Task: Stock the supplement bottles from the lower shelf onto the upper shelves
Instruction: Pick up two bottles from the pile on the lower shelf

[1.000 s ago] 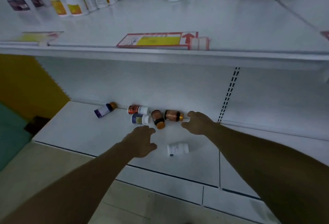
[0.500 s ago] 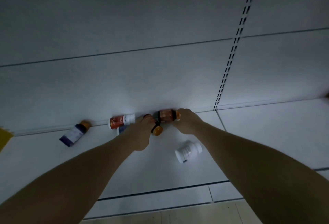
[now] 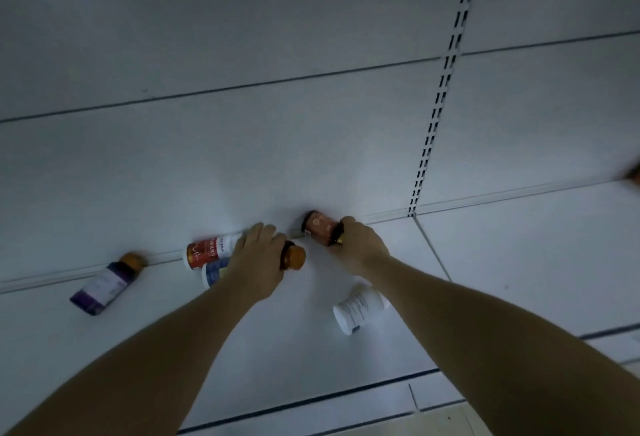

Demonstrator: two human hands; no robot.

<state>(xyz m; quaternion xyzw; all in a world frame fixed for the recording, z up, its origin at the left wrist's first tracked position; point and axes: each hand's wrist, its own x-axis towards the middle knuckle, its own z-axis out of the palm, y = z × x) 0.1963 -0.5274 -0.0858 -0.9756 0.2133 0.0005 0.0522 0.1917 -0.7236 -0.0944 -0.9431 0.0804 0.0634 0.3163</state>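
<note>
White metal makes up the lower shelf (image 3: 138,349) and the back panel (image 3: 277,124) in the head view, and a slotted upright (image 3: 436,106) runs down the panel on the right. Near the shelf's back edge the left hand (image 3: 258,259) curls over an amber bottle (image 3: 292,257) whose orange cap sticks out to the right. Just beside it, the right hand (image 3: 360,245) grips the cap end of an orange-labelled bottle (image 3: 318,228), whose base points toward the panel. A red-labelled bottle (image 3: 207,252) lies along the back edge, with a blue-labelled bottle (image 3: 213,273) against it, partly hidden by the left hand. A purple bottle (image 3: 104,285) lies well to the left, and a white bottle (image 3: 358,309) lies further forward beside the right forearm.
</note>
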